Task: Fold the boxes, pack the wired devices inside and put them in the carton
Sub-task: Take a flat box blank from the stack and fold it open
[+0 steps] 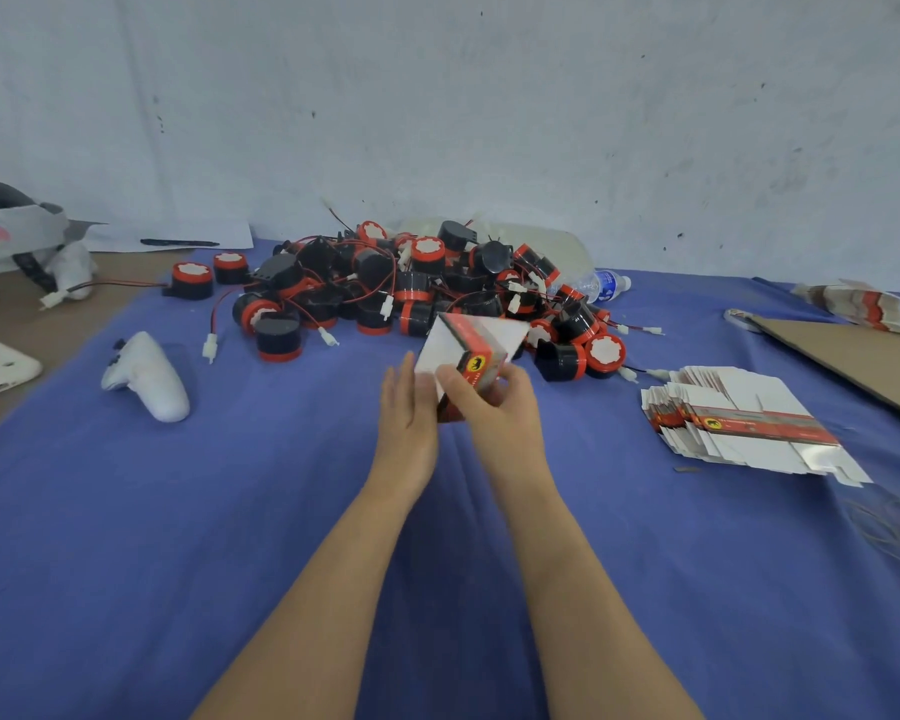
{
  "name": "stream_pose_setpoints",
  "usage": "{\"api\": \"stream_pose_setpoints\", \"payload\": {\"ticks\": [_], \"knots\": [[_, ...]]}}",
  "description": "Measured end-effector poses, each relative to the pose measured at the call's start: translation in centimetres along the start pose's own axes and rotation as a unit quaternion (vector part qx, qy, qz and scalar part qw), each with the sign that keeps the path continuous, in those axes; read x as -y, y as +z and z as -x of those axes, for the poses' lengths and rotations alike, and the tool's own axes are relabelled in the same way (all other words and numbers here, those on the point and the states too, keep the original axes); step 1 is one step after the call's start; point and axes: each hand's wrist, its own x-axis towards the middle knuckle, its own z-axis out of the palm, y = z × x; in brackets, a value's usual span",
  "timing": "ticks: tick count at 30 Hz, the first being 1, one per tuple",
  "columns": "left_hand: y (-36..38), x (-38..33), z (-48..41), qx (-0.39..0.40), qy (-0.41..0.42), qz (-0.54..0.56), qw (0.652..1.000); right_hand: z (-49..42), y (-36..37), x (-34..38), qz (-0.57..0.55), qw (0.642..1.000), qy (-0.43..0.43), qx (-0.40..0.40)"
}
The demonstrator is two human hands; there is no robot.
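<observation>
Small white-and-red cardboard box point(471, 350) held over the blue-clothed worktop point(230, 501) — right hand point(494, 407) fingers clamped round it, left hand point(409, 407) fingers straight, flat against its side. Its red band bears a yellow round emblem point(474, 363) — lettering too blurred to read.

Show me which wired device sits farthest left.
The device standing red-and-white face up just left of the pile, with one other stray to its right. Its wire alone runs left off the blue cloth onto the brown table.
</observation>
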Motion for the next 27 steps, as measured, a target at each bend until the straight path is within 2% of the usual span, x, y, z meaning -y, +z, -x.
{"api": "stream_pose_setpoints", "payload": {"ticks": [1,2,3,5,6,7,8,9,11,13,15,18,19,21,24,25,27], "knots": [[-0.2,0.0,-0.3,-0.015,-0.01,-0.018,1.0,0.1,-0.1,0.2,0.1,0.993,-0.057,-0.015],[-0.5,-0.3,-0.7,-0.048,-0.03,-0.003,0.998,0.1,-0.2,0.2,0.213,0.971,-0.105,-0.021],[-1.0,-0.3,-1.0,-0.084,-0.047,0.039,0.995,0.2,0.0,0.0,0.32,0.937,-0.139,-0.008],[-1.8,-0.3,-1.2,-0.112,-0.062,0.114,0.985,0.5,0.7,-1.1,0.513,0.838,-0.178,0.056],[-2.0,-0.2,-1.0,-0.099,-0.06,0.096,0.989,0.7,1.0,-1.7,0.581,0.784,-0.197,0.095],[-2.1,0.1,-0.8,-0.084,-0.056,0.065,0.993,0.7,1.3,-2.1,0.617,0.747,-0.212,0.129],[-2.0,0.4,-0.6,-0.071,-0.055,0.038,0.995,0.7,1.3,-2.3,0.621,0.736,-0.221,0.153],[-1.8,0.7,-0.6,-0.066,-0.056,0.021,0.996,0.6,1.2,-2.2,0.59,0.761,-0.211,0.169],[-1.6,0.8,-0.6,-0.066,-0.056,0.007,0.996,0.8,1.0,-1.6,0.485,0.843,-0.163,0.164],[-1.6,0.6,-0.7,-0.07,-0.055,-0.006,0.996,0.9,0.9,-1.2,0.429,0.885,-0.154,0.096],[-1.5,0.8,-0.4,-0.094,-0.024,-0.071,0.993,0.8,0.5,-1.1,0.441,0.884,-0.157,0.01],[-1.3,0.6,0.2,-0.161,0.049,-0.108,0.98,0.4,0.0,-1.2,0.532,0.841,-0.101,-0.003],[-1.4,0.5,0.3,-0.179,0.062,-0.1,0.977,0.4,-0.1,-1.2,0.528,0.847,-0.065,-0.001],[-2.0,0.2,0.2,-0.207,0.054,-0.074,0.974,0.3,-0.2,-1.3,0.472,0.881,-0.009,0.002],[-3.0,0.6,-0.4,-0.219,-0.019,-0.006,0.976,0.3,-0.2,-1.3,0.396,0.918,0.014,-0.01],[-3.1,0.9,-0.4,-0.207,-0.031,-0.023,0.978,0.2,-0.2,-1.3,0.386,0.922,0.013,-0.016],[-2.9,1.5,-0.5,-0.181,-0.023,-0.128,0.975,0.2,-0.3,-1.4,0.381,0.924,0.014,-0.024]]}}
